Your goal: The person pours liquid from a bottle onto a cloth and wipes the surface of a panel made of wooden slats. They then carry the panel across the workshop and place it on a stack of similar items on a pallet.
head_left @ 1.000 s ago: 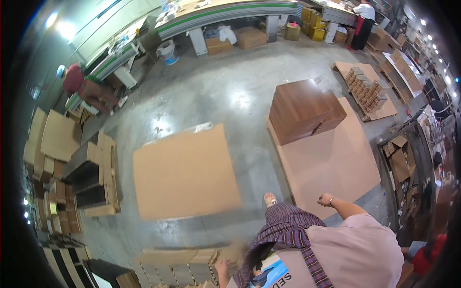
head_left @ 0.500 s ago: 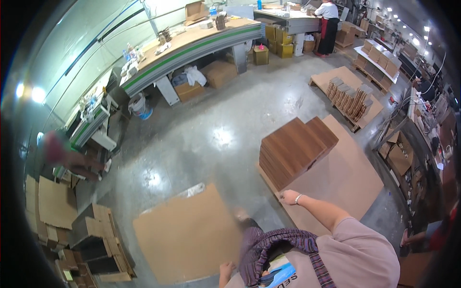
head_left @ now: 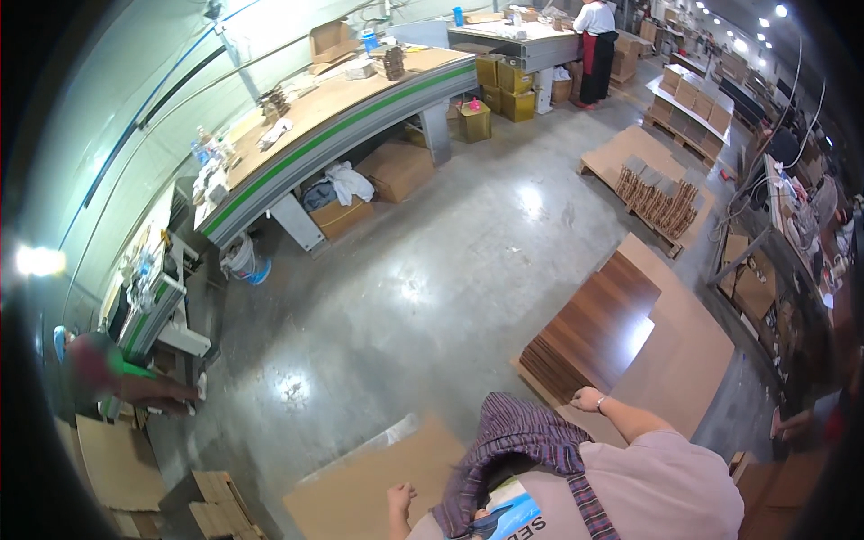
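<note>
A stack of brown wood-grain panels [head_left: 594,315] lies on a large cardboard sheet [head_left: 675,387] to the right of centre. My right hand [head_left: 589,399], with a bracelet at its wrist, is at the near corner of that stack. Its fingers are curled, and whether they touch the panels cannot be made out. Low in the view hangs my left hand [head_left: 400,496], fingers curled in and holding nothing visible. Beneath and beyond it, another flat cardboard sheet [head_left: 378,472] lies on the floor.
A long workbench [head_left: 351,108] with a green stripe runs along the far left. Beyond the panels stands a pallet [head_left: 661,229] bearing small brown pieces. Cardboard pieces [head_left: 121,459] lean at the lower left. One person [head_left: 594,54] stands far off; another [head_left: 117,373] is at left.
My view has shifted, and the panel stack and cardboard sheets now sit lower in it. Both hands have lifted away from my body slightly, the right hand now by the stack's near corner.
</note>
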Available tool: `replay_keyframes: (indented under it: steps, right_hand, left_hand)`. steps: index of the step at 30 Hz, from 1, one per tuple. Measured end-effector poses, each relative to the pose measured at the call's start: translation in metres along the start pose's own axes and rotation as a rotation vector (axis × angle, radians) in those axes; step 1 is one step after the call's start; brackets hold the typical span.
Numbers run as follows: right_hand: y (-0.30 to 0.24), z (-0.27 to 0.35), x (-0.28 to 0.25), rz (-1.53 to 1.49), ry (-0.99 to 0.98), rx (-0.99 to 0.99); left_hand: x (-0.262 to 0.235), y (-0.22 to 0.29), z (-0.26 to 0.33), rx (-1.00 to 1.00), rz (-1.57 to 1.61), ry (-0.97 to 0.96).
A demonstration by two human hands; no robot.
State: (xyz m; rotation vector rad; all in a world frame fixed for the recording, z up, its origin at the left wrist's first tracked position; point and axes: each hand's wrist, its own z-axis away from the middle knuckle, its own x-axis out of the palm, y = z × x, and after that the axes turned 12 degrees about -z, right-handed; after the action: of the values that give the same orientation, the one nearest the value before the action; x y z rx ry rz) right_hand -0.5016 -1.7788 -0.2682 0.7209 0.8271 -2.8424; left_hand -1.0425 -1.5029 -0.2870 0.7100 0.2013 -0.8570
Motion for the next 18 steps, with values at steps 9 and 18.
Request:
replay_keyframes:
  steps: [9, 18]
  right_hand:
    - [-0.041, -0.137, -0.022, 0.045, -0.166, 0.159]
    - [-0.308, -0.447, -0.247, 0.112, 0.212, -0.053]
  left_hand:
    - [-0.036, 0.299, -0.157, 0.224, -0.275, -0.059]
    - [-0.067, 0.476, -0.322, 0.339, -0.083, -0.178]
